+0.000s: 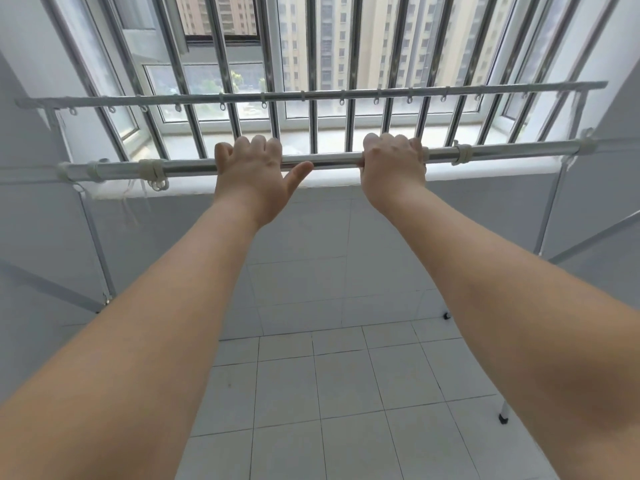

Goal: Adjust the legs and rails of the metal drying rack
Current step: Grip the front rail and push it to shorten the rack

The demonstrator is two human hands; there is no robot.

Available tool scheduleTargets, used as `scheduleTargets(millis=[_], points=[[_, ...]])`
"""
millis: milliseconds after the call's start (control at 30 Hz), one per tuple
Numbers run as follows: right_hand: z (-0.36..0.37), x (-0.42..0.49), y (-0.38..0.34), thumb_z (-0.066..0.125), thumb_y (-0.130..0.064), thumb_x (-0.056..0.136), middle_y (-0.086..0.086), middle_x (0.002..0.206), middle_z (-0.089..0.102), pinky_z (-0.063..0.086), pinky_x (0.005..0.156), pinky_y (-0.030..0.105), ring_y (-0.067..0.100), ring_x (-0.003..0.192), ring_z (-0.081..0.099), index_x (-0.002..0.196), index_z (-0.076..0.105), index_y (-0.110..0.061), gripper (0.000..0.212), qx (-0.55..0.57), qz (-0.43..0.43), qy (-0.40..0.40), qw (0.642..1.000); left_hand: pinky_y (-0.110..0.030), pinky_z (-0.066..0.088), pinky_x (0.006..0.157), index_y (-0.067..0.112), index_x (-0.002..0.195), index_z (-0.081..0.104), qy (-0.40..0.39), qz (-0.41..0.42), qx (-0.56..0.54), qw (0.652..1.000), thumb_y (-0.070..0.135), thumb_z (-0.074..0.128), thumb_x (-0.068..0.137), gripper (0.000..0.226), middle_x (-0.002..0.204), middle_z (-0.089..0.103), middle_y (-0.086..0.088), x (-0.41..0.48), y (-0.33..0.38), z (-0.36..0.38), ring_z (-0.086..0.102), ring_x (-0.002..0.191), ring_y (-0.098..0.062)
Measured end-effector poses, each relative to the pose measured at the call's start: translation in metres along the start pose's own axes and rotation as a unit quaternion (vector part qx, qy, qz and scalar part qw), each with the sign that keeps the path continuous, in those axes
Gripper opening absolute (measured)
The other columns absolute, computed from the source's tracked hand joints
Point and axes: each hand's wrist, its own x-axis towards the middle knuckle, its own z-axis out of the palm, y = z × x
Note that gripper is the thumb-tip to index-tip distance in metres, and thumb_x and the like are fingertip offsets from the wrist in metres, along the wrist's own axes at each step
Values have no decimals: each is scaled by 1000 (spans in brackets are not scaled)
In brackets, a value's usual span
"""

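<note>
The metal drying rack stands in front of me by the window. Its near rail is a shiny horizontal tube with white plastic collars near both ends. My left hand grips this rail left of centre, fingers curled over the top and thumb stretched out to the right along it. My right hand is wrapped around the same rail right of centre. A far rail with several small hanging rings runs parallel behind it, closer to the glass. Slanted legs drop at the left and at the right.
A window with vertical metal security bars and a white sill lies straight ahead. White walls close in on both sides. The floor is pale tile. A rack foot with a black cap rests at lower right.
</note>
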Motion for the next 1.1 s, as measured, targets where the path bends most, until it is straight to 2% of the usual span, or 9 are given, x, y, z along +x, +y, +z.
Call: scheduleTargets(millis=[133, 200, 300, 367, 433, 667, 767, 867, 1100], points=[[-5, 0, -1, 51, -12, 85, 9, 104, 51, 31, 86, 39, 29, 101, 46, 108, 45, -13, 23, 21, 4, -46, 999, -45, 30, 88, 13, 111, 48, -51, -6, 2, 999, 67, 14, 90, 67, 110, 50, -9, 4, -1, -5, 41, 102, -29], [-6, 1, 0, 50, -16, 86, 9, 105, 49, 30, 85, 38, 29, 101, 44, 106, 44, -14, 22, 30, -6, -64, 997, -45, 29, 89, 15, 115, 47, -80, -9, 3, 997, 67, 12, 89, 68, 114, 48, -8, 5, -1, -8, 39, 105, -28], [-6, 2, 5, 50, -22, 87, 6, 101, 50, 24, 82, 34, 27, 97, 44, 100, 49, -14, 15, 109, -13, -57, 992, -46, 28, 92, 18, 119, 45, -109, -12, 9, 994, 68, 11, 88, 67, 117, 46, -7, 9, -2, -9, 38, 108, -28], [-9, 5, 9, 52, -22, 87, 3, 93, 51, 12, 73, 28, 23, 89, 39, 91, 55, -17, 7, 168, -6, -45, 985, -47, 28, 93, 19, 119, 46, -119, -14, 3, 993, 68, 12, 89, 66, 118, 46, -6, 13, -2, -12, 37, 109, -28], [-10, 8, 10, 53, -20, 86, -1, 85, 50, 7, 64, 27, 21, 85, 38, 80, 55, -20, 6, 183, -10, -43, 982, -47, 27, 95, 19, 116, 48, -118, -18, -15, 993, 68, 15, 88, 65, 117, 48, -6, 16, -3, -13, 37, 110, -28], [-2, 17, 8, 51, -18, 87, -3, 81, 50, 10, 68, 29, 19, 84, 36, 85, 60, -19, 9, 176, -16, -36, 984, -47, 26, 96, 20, 108, 52, -101, -18, -43, 994, 69, 19, 88, 62, 112, 52, -4, 23, -8, -7, 38, 110, -27], [0, 24, 7, 50, -15, 87, -3, 78, 47, 16, 74, 30, 20, 83, 35, 80, 56, -20, 10, 167, -16, -44, 985, -46, 25, 96, 21, 108, 51, -82, -15, -46, 996, 69, 18, 88, 62, 109, 50, -2, 29, -9, -2, 38, 109, -25], [4, 27, 6, 48, -13, 85, -3, 76, 46, 18, 73, 32, 22, 82, 35, 76, 50, -22, 14, 153, -16, -33, 988, -45, 25, 96, 21, 110, 51, -67, -15, -38, 997, 69, 16, 87, 64, 109, 48, -2, 31, -8, 2, 37, 109, -25], [5, 14, 6, 46, -11, 84, -1, 80, 45, 20, 75, 32, 22, 82, 35, 80, 50, -21, 11, 120, -25, -19, 992, -44, 27, 95, 21, 110, 49, -72, -15, -31, 997, 69, 14, 87, 64, 112, 47, -4, 19, -5, -1, 38, 110, -25]])
